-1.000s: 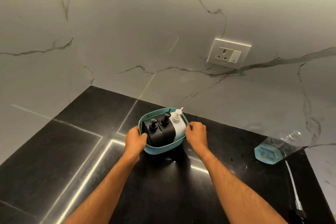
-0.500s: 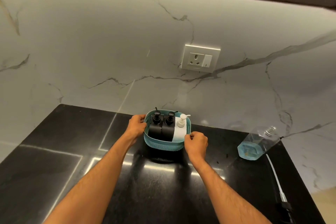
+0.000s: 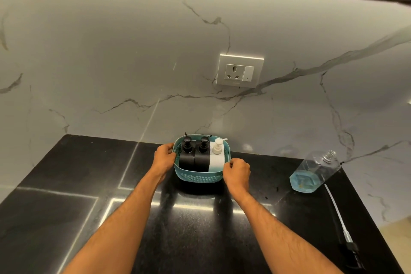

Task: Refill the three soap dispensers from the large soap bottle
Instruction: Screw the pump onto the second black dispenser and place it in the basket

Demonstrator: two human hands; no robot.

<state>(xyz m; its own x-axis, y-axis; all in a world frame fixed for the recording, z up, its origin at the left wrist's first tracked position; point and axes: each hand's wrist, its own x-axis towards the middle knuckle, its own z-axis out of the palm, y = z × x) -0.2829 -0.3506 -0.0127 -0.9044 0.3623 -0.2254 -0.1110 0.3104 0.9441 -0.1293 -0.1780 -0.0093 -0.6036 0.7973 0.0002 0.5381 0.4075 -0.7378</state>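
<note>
Three dispensers (image 3: 201, 154), pumps on, sit in the teal basket (image 3: 198, 175); left hand (image 3: 164, 158) and right hand (image 3: 237, 172) grip its rim. Large soap bottle (image 3: 312, 173), uncapped and nearly drained, leans right of the basket; refilling looks finished.
</note>
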